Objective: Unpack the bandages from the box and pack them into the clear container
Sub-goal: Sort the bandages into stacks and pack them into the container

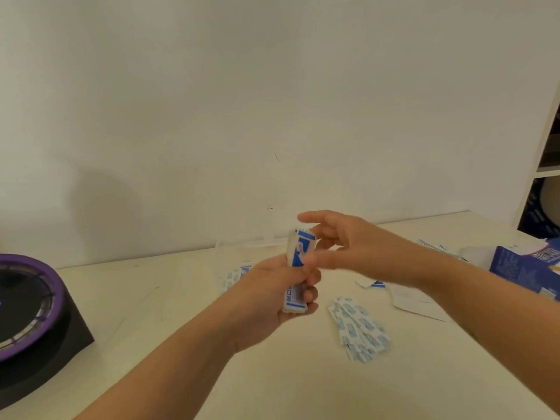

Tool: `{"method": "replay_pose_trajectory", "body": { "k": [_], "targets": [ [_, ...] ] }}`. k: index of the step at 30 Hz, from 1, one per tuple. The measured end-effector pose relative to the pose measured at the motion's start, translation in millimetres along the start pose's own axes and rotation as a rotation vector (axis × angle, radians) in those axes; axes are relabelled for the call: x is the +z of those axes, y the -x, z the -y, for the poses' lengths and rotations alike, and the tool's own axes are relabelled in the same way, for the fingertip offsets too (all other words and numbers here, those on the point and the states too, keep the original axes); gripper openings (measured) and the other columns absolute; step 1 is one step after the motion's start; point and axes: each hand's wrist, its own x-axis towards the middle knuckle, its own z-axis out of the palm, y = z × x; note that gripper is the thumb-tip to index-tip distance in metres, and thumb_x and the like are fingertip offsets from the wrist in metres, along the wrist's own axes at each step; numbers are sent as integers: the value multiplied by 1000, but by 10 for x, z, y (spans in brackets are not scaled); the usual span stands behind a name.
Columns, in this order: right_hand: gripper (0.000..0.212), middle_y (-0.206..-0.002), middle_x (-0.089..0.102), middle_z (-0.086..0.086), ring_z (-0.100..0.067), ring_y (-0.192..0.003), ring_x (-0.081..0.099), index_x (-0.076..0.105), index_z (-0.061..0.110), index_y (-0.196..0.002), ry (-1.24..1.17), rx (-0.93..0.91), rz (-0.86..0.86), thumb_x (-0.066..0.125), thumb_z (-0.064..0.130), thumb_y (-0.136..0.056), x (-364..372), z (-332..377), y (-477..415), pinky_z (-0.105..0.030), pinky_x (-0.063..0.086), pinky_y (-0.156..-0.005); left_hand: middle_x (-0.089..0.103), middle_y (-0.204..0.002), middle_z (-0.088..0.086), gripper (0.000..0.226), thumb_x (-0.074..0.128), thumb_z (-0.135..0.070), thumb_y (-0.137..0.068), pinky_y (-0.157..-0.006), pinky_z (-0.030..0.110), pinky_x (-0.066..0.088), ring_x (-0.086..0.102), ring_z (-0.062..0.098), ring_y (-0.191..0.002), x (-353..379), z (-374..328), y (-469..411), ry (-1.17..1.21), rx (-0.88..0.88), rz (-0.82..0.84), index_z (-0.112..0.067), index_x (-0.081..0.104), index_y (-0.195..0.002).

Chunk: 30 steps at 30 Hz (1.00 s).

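- Purple-rimmed device [27,304] is set far left on worktop [181,298].
- Bandage stack [298,268] is gripped upright by left hand [266,301], before clear container [218,253].
- Right hand [348,247] is held open beside stack top.
- Loose bandages [359,328] are strewn on worktop; box [524,268] is seen far right.

Person's left hand [269,298] & right hand [351,247] both bare, as are wrists & forearms right to the frame edge. Forearms slim & smooth, fingers long w/ rounded tips. Right hand's fingers blurred, so nails etc. can't be made out.
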Motion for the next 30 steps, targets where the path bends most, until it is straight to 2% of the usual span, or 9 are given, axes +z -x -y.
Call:
{"method": "replay_pose_trajectory", "body": {
  "k": [2,4,8,13,18,22,26,28,30],
  "targets": [
    [28,-99,71,11,-3,-87,65,61,28,-110,-13,-24,-63,68,24,-83,-117,42,-124,-16,50,-78,53,-65,-1,16,43,-4,-95,-57,23,49,48,10,-54,-5,-136,-72,-26,25,36,-11,56,-88],
    [13,-88,72,7,-7,-74,62,65,23,-93,7,-74,-117,69,18,-82,-210,103,-252,-17,48,-72,54,-64,-1,14,43,-4,-95,-56,23,48,48,10,-54,-24,-276,-172,-68,45,28,-10,55,-89],
    [14,-83,71,2,1,-60,58,61,17,-85,34,-115,-204,68,7,-82,-349,184,-549,-9,45,-61,56,-72,1,11,44,-6,-96,-64,25,55,53,12,-60,-70,-516,-443,-142,73,-27,-8,55,-95],
    [15,-95,68,-1,-13,-81,62,59,18,-88,262,-33,-287,67,9,-81,-402,-35,-974,-22,49,-71,62,-104,7,22,43,-10,-98,-97,36,48,64,22,-100,-214,-542,-905,-446,11,-131,-6,52,-118],
    [11,-102,65,-6,-16,-82,55,66,10,-94,542,222,-61,65,11,-84,-322,-422,-1305,-19,42,-58,63,-119,12,28,43,-6,-95,-95,34,48,61,25,-109,-371,-407,-1251,-688,-187,-147,-6,52,-122],
    [27,-101,66,-11,-17,-78,50,67,1,-106,711,351,167,66,17,-85,-212,-578,-1469,-17,34,-50,65,-102,13,28,42,-5,-95,-89,38,52,66,27,-88,-421,-290,-1354,-529,-315,-115,-6,39,-123],
    [28,-88,60,-4,-18,-81,50,65,6,-104,891,400,301,69,23,-83,-92,-640,-1533,-24,38,-66,53,-105,11,52,44,-1,-92,-77,36,55,67,28,-82,-463,-166,-1415,-418,-383,-129,-16,20,-136],
    [16,-74,52,4,-18,-82,48,57,13,-82,1030,374,307,68,25,-84,-21,-660,-1532,-32,30,-81,51,-108,10,53,45,0,-92,-75,36,55,67,27,-78,-468,-130,-1422,-410,-387,-98,-15,20,-136],
    [26,-68,46,6,-19,-80,46,45,19,-67,1176,323,294,64,20,-84,36,-672,-1531,-38,24,-90,52,-110,8,49,44,-1,-92,-75,35,56,67,24,-71,-475,-106,-1432,-465,-376,-68,-11,23,-135]
  ]
}}
